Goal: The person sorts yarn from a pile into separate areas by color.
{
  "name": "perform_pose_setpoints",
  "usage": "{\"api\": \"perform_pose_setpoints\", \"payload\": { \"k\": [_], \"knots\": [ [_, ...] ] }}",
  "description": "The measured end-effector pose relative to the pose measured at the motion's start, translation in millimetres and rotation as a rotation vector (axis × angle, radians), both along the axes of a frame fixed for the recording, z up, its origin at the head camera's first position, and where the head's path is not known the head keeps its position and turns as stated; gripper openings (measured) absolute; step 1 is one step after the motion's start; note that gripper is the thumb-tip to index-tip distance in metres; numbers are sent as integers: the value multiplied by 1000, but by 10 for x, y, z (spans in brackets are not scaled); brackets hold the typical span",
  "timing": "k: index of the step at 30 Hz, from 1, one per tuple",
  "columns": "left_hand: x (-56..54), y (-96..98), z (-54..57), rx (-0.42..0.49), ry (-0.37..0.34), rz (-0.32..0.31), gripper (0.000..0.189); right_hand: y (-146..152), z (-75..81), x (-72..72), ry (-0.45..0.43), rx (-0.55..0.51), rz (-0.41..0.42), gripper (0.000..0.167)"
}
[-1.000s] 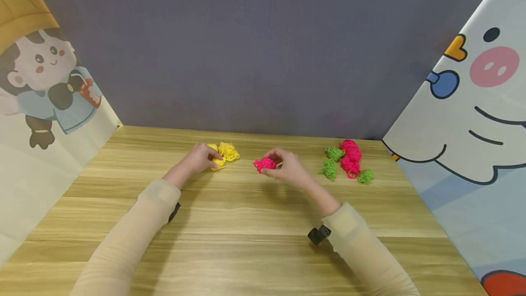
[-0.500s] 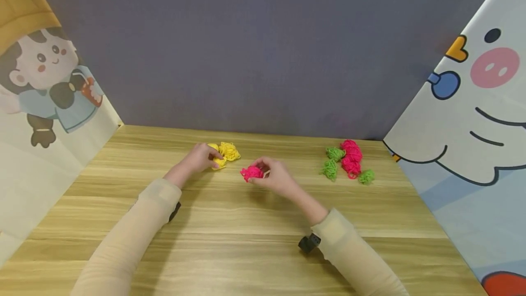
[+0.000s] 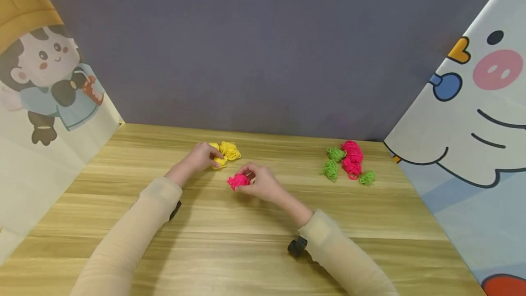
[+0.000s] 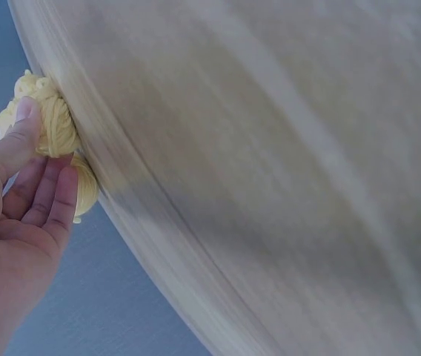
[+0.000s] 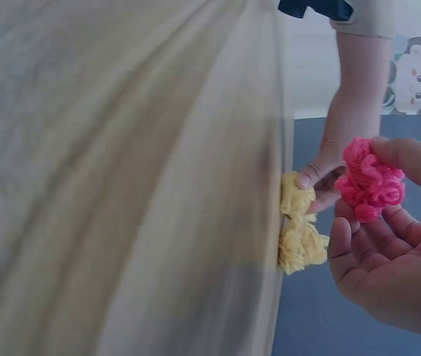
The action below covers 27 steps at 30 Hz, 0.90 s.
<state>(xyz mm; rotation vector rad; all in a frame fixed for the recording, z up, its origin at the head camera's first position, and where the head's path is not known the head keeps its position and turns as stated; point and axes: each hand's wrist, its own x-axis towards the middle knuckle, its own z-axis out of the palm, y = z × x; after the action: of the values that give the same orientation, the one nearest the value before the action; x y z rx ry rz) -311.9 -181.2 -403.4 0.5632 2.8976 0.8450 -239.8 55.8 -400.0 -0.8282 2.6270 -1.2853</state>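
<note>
Left of the table's middle, my left hand (image 3: 203,156) pinches a yellow yarn ball (image 3: 220,163). More yellow yarn (image 3: 230,150) lies right beside it, toward the wall. In the left wrist view the thumb presses on the near yellow ball (image 4: 56,127), and the fingers curl beneath it. My right hand (image 3: 263,183) grips a small pink yarn ball (image 3: 238,181) between thumb and fingers, just in front and to the right of the yellow yarn. Seen from the right wrist, that pink ball (image 5: 370,182) shows its loose loops, held up off the wooden table.
At the back right lie larger pink yarn balls (image 3: 352,156) with green yarn balls (image 3: 330,169) against their left side. One green ball (image 3: 367,177) sits apart on their right. A grey wall (image 3: 263,58) closes the table's back; printed panels flank both sides.
My right hand has carried the pink yarn ball leftward and slightly nearer to me, closing in on the yellow yarn. The left hand has stayed in place on its yellow ball.
</note>
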Motion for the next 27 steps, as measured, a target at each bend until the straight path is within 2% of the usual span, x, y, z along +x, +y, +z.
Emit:
{"api": "perform_pose_setpoints", "payload": {
  "k": [9, 17, 27],
  "knots": [
    [-18, -4, -15, -8, 15, -9, 23, -132, -63, -11, -63, 56, 27, 35],
    [-13, -5, -1, 3, 24, -20, 23, -189, -108, -106, -56, 127, 18, 33],
    [5, 1, 7, -14, 33, -16, 23, -211, -152, -187, -72, 182, 75, 29]
  ]
}}
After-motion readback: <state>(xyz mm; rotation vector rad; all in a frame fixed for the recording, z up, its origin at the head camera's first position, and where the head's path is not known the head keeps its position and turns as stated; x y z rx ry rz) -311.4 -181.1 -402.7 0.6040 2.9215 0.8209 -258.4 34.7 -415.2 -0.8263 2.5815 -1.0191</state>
